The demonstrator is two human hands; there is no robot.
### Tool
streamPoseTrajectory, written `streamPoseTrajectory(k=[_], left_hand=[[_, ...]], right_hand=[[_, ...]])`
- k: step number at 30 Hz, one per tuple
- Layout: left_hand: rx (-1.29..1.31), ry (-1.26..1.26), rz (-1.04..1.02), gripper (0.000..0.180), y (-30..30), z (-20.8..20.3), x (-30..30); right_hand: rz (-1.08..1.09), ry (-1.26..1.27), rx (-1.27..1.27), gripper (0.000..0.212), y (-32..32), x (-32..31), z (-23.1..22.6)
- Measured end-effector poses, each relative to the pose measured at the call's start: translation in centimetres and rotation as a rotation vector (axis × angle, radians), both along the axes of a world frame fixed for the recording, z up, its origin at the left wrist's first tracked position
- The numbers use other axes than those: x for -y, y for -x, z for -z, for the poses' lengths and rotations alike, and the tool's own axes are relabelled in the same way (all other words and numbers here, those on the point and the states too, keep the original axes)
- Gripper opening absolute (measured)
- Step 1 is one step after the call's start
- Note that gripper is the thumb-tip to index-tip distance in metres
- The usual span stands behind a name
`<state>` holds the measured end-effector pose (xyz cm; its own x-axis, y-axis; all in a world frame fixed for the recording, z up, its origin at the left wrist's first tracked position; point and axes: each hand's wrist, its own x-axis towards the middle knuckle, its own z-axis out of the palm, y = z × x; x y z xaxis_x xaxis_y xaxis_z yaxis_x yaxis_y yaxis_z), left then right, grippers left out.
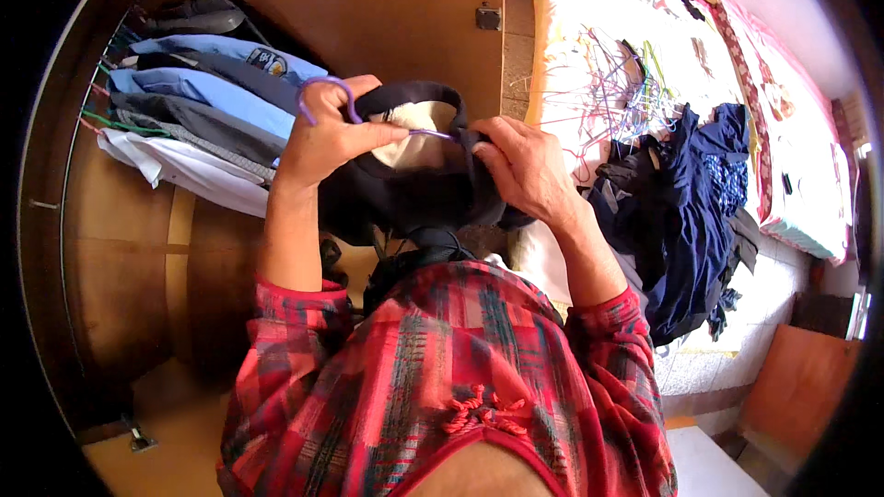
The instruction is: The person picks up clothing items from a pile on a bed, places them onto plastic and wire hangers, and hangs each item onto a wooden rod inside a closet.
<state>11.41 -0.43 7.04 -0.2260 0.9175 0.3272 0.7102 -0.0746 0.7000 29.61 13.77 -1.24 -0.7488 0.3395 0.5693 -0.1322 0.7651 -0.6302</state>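
A black garment (pixel 405 198) with a pale, fleecy lining hangs in front of me, its round opening facing up. My left hand (pixel 330 143) is closed around a purple clothes hanger (pixel 429 133) at the left side of that opening. The hanger's hook curls up past my left fingers, and one arm of it reaches across the opening to the right. Closed on the black garment's edge, my right hand (pixel 529 166) pinches the fabric near the hanger's tip. The rest of the hanger is hidden by cloth and fingers.
To the left, an open wardrobe holds blue shirts (pixel 207 97), a white shirt (pixel 175 161) and dark clothes on a rail. A brown wardrobe door (pixel 405 18) stands beyond. On the bed (pixel 562 0) at right lie a tangle of hangers (pixel 608 87) and heaped navy clothes (pixel 686 230).
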Motion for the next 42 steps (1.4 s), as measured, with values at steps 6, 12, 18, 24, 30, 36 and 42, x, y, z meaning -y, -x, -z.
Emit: streamPoseTrajectory(k=[6, 12, 18, 24, 30, 36, 42], left_hand=[[-0.13, -0.005, -0.083, 0.043, 1.4, 1.0, 0.5], [0.128, 0.027, 0.014, 0.032, 4.0, 1.7, 2.9], [0.307, 0.08, -0.039, 0.036, 4.0, 3.5, 3.4], [0.124, 0.108, 0.082, 0.033, 4.5, 4.0, 2.8], [-0.197, -0.05, -0.177, 0.035, 3.2, 3.7, 1.4], [-0.372, -0.246, -0.341, 0.055, 2.0, 3.8, -0.3], [-0.128, -0.438, -0.47, 0.054, 2.7, 5.0, -1.0]], right_hand=[[0.244, 0.101, 0.059, 0.018, -2.0, -1.2, -1.0], [0.374, 0.018, 0.032, 0.016, -5.2, -4.2, -4.3], [0.343, -0.106, 0.139, 0.016, -5.8, -4.0, -5.4], [0.577, -0.217, 0.024, 0.014, -6.2, -4.7, -4.5], [0.555, 0.047, -0.069, 0.016, -6.8, -5.0, -3.9], [0.526, 0.195, -0.077, 0.015, -6.8, -5.5, -5.7], [0.536, 0.265, -0.022, 0.015, -7.0, -6.2, -7.4]])
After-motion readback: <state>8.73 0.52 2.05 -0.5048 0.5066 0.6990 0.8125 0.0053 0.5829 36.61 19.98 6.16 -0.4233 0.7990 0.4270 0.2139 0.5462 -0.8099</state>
